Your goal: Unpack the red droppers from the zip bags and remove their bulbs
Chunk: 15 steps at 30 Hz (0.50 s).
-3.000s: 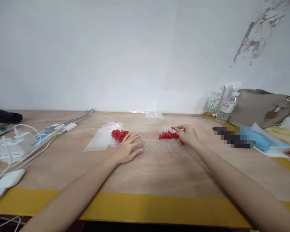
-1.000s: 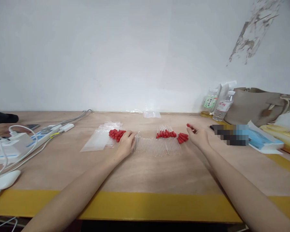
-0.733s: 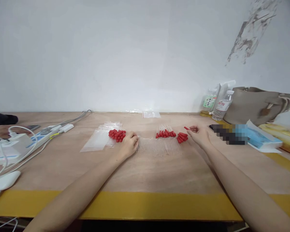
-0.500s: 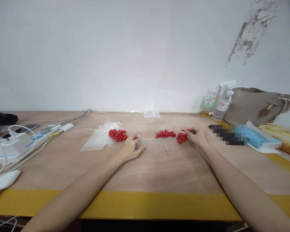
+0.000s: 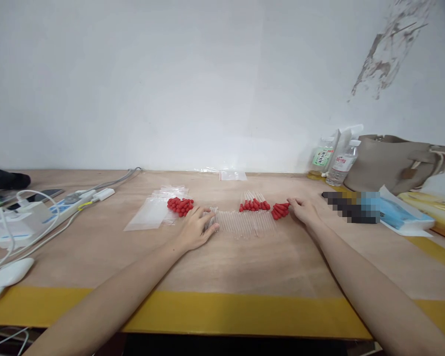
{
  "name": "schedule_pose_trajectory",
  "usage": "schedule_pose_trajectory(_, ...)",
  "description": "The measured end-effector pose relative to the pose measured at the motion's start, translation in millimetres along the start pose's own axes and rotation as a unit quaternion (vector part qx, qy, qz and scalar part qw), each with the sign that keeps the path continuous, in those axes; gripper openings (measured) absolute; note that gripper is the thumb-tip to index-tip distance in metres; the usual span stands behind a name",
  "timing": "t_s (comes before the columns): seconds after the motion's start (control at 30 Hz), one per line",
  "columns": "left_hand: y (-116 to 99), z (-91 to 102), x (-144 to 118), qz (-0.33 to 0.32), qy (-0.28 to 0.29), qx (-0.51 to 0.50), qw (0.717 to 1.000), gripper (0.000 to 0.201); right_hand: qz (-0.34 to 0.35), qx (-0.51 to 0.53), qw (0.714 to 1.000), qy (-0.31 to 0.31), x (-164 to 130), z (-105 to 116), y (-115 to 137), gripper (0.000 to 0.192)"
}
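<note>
A row of thin clear dropper tubes (image 5: 246, 225) lies side by side on the table. My left hand (image 5: 196, 230) rests at the row's left end, fingers spread over the tubes and thumb apart. Close behind it is a heap of red rubber bulbs (image 5: 180, 206). Droppers with red bulbs on their near ends (image 5: 254, 204) lie behind the row. Right of them is a smaller pile of red bulbs (image 5: 280, 211). My right hand (image 5: 304, 211) is closed in a pinch at this pile's right edge; what its fingertips hold, if anything, is too small to make out.
Clear plastic bags (image 5: 144, 215) lie left of the red heap. A power strip (image 5: 61, 210) with chargers and cables is at the left. Two bottles (image 5: 341, 163), a grey handbag (image 5: 389, 160) and a blue packet (image 5: 404, 215) stand or lie at the right. A wall rises behind.
The red bulb that stuck out from my right fingertips now lies on the right pile, and that hand has shifted slightly right. My left hand has slid a little left on the tubes.
</note>
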State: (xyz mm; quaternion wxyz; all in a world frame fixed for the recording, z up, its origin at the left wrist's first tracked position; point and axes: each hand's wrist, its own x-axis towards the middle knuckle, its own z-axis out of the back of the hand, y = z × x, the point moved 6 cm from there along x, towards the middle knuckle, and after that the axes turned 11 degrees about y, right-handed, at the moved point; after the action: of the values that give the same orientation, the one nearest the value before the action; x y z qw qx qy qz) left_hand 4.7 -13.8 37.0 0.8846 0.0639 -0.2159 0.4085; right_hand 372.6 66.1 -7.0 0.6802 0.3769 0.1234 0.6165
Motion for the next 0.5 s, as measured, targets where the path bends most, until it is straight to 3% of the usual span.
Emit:
schedule_pose_trajectory(0.13, -2, 2.3, -1, -0.045, 0.042, -0.016, 0.998, 0.04, -0.028, -0.008, 0.999, -0.034, -6, 10, 14, 0.049)
schedule_pose_trajectory(0.27, -4, -0.7, -5, -0.127, 0.149, -0.008, 0.981, 0.048, 0.02, -0.038, 0.999, -0.012, -18, 7, 61, 0.034)
schedule_pose_trajectory(0.37, -1, -4.3, -7, -0.133, 0.206, -0.017, 0.969, 0.05, 0.09, -0.207, 0.973, 0.043, -26, -7, 101, 0.028)
schedule_pose_trajectory(0.5, 1, -9.0, -3, -0.104, 0.219, -0.039, 0.969, 0.042, 0.082, -0.343, 0.934, 0.062, -29, -20, 119, 0.032)
